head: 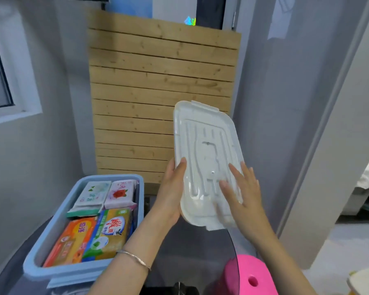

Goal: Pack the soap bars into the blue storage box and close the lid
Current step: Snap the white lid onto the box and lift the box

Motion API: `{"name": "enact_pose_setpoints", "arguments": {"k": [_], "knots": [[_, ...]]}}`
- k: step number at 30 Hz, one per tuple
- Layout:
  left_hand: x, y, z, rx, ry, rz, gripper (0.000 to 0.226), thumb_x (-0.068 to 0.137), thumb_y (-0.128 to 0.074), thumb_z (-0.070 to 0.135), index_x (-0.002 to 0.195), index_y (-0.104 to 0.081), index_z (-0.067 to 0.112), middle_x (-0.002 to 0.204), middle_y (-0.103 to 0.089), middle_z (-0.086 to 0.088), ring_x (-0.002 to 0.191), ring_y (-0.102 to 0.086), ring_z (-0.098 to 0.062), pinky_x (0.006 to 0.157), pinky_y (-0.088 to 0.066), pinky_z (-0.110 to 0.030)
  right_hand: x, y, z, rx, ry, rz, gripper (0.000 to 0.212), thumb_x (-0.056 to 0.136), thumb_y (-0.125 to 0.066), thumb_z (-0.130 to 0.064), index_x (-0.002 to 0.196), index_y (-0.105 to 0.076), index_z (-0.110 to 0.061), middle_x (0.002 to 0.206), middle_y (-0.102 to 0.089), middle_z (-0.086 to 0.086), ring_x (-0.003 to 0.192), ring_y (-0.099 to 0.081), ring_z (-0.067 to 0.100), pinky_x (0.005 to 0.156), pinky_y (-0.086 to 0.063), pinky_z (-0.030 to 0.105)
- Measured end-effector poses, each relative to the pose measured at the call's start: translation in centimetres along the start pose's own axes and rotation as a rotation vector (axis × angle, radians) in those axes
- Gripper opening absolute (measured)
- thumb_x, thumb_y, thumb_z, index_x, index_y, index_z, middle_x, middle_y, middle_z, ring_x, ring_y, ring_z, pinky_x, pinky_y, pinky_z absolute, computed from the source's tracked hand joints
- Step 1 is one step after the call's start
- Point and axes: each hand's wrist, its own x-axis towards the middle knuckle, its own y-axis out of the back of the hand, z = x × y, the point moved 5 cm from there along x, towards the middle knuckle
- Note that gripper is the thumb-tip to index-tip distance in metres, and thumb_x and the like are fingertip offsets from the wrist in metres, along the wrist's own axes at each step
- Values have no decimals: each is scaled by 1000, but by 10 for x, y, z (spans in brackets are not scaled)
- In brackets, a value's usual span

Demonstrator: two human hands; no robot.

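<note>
Left hand [170,194]: grips the left long edge of the lid [202,133], thumb laid over its face, the other fingers hidden behind it.
Right hand [243,194]: flat on the lid's face near its lower end, fingers straight and spread, nothing pinched.
Lid: white, ribbed, with clip tabs at both short ends; held in the air, tilted, its far end upward, to the right of the box and apart from it.
Bracelet [134,257]: thin silver band on the left wrist.
Blue box [58,218]: uncovered, at the left side of the desk [179,248].
Soap bars: four wrapped packs lying flat inside the box, filling its floor: white-and-green pack [90,196] at far left, pink rose pack [119,194] at far right, orange pack [70,241] at near left, green-and-yellow pack [109,233] at near right.
Pink object [249,275]: rounded plastic with a hole, at the near right edge; what it is cannot be told.
Slatted wooden board [158,81]: upright against the wall beyond the desk.
</note>
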Motion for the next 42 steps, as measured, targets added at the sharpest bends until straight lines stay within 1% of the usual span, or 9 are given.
{"name": "enact_pose_setpoints", "arguments": {"k": [8,12,17,23,26,30,32,36,42], "knots": [[-14,27,60,-49,-120,-121,59,83,-36,65,131,-49,34,130,-61,7,118,-58,-9,98,-45,-32,12,-76,-124,326,142,-284,71,76,-38,-70,143,-19,-53,159,-7,-22,146,-3,-4,121,-8,34],[-21,53,80,69,-166,-150,63,89,-8,65,132,-47,41,130,-60,15,119,-55,1,100,-42,-27,21,-95,-156,694,67,-300,54,89,-57,-40,138,-36,-47,147,-41,-19,133,-42,2,108,-38,28],[-28,88,96,218,-184,-157,66,83,-7,74,132,-45,49,138,-50,21,130,-43,-1,112,-33,-36,29,-113,-169,938,-79,-329,48,88,-48,-12,129,-49,-37,124,-64,6,113,-63,31,95,-51,49],[-28,170,130,534,-254,272,63,83,-44,63,141,-23,48,153,-23,19,142,-20,-8,119,-16,-43,29,-126,-155,1253,-222,-394,51,81,-48,-15,132,-52,-15,126,-63,16,102,-64,31,85,-52,44],[-33,208,127,570,-66,384,80,90,-48,47,150,0,27,155,-17,7,144,-17,-18,114,-20,-38,26,-139,-137,1262,-350,-412,54,78,-49,-13,132,-53,-7,119,-64,18,97,-63,33,85,-51,43],[-38,232,93,176,163,316,37,92,-50,36,114,-62,10,102,-68,-5,94,-64,-25,78,-48,-34,18,-165,-115,1071,-419,-444,50,83,-54,-7,131,-50,-18,125,-63,18,112,-61,39,92,-50,53],[-41,243,74,140,210,367,24,92,-51,30,91,-64,9,87,-66,-11,76,-62,-25,69,-48,-33,14,-173,-102,884,-431,-403,43,87,-54,-7,129,-50,-18,117,-66,16,104,-65,35,81,-56,46],[-48,254,51,259,269,424,22,95,-46,23,99,-60,8,84,-65,-9,75,-61,-23,64,-47,-32,0,-184,-81,714,-509,-405,35,92,-49,-12,126,-54,-15,103,-70,11,86,-68,24,56,-52,28],[-48,264,35,357,291,435,23,96,-39,11,108,-58,14,93,-67,-6,84,-64,-21,66,-49,-31,-23,-199,-51,700,-617,-433,35,94,-45,-12,127,-54,-12,105,-70,11,88,-67,24,60,-51,31]]}}
